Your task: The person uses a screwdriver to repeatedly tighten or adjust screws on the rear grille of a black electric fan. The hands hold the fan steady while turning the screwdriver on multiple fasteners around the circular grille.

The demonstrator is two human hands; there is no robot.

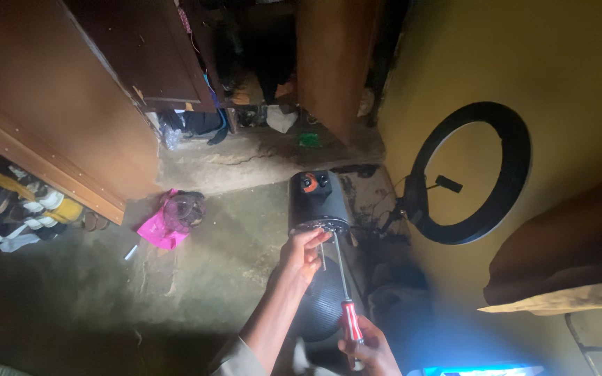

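Left hand (302, 252) grips lower rim of dark cylinder-shaped appliance (317, 198) w/ orange knob on top, fingers curled on the metal edge. Right hand (367, 348) closed round red handle of screwdriver (343, 289), shaft angled up, tip at appliance's rim beside left fingers. Appliance held over concrete floor (196, 278), near yellow wall. Ring light (475, 174) leans on wall to the right; pink bag (161, 226) on floor well to the left

A red-handled screwdriver (348, 315) with a silver shaft meets a black appliance (317, 200) bearing an orange knob (308, 183). A pink bag (161, 226) lies on the grey-green floor (231, 244); a black ring lamp (474, 173) leans against the yellow wall (524, 63), beside brown cupboards (71, 97).
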